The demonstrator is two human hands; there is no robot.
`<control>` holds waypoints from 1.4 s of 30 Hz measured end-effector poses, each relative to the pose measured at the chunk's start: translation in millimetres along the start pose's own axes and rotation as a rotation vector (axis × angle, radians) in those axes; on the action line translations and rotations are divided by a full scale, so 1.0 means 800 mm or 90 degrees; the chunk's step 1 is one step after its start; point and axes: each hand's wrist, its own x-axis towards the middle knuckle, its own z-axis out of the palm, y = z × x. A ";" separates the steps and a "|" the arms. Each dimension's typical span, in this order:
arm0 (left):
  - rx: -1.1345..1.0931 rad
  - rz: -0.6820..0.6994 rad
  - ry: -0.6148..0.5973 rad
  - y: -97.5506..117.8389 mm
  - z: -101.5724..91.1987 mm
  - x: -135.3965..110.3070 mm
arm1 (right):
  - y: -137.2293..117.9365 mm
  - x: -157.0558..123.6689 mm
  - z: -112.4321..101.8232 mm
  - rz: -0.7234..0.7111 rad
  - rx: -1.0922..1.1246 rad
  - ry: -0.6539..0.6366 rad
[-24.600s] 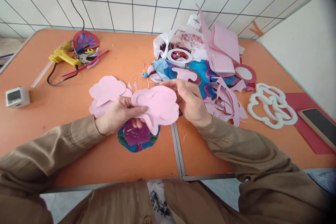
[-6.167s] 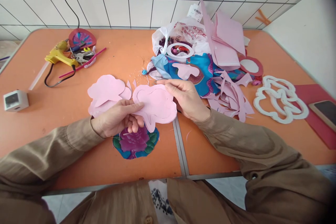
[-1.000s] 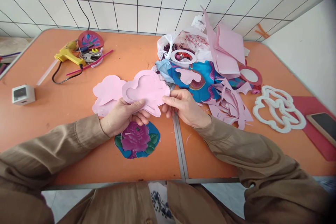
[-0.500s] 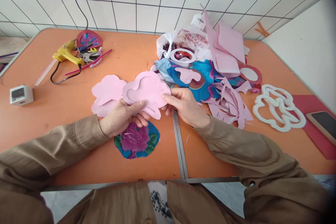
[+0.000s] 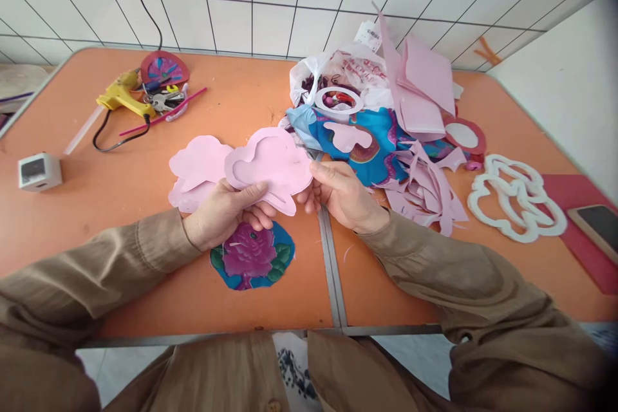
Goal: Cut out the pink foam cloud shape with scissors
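Held between both hands above the table is a pink cloud-shaped cutout (image 5: 277,164), layered, with a raised border strip around its upper left. My left hand (image 5: 232,209) grips its lower left edge, thumb on top and fingers beneath. At the right edge, my right hand (image 5: 338,190) pinches the cutout between thumb and fingers. More pink cloud-shaped pieces (image 5: 197,170) lie on the table just left of it. Below my left hand rests a blue fabric piece (image 5: 253,257) with a purple rose.
A yellow glue gun (image 5: 123,96) lies at the back left, near a small white box (image 5: 39,172). Pink scraps (image 5: 425,187), blue fabric (image 5: 357,148) and a plastic bag (image 5: 364,71) are heaped at the back right. White cloud-shaped frames (image 5: 519,199) and a phone (image 5: 599,225) sit far right.
My right thumb has shifted slightly right toward the cutout's edge, showing more of its surface. My left hand keeps its hold. The whole view has moved very little.
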 end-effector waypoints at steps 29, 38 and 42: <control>-0.011 0.096 0.051 -0.006 0.005 0.001 | 0.011 -0.011 0.013 0.082 -0.083 -0.116; -0.033 0.068 0.020 -0.003 0.002 0.001 | 0.012 -0.010 0.010 0.088 -0.114 -0.122; -0.039 0.043 0.012 -0.003 0.000 0.001 | 0.013 -0.008 0.010 0.092 -0.109 -0.119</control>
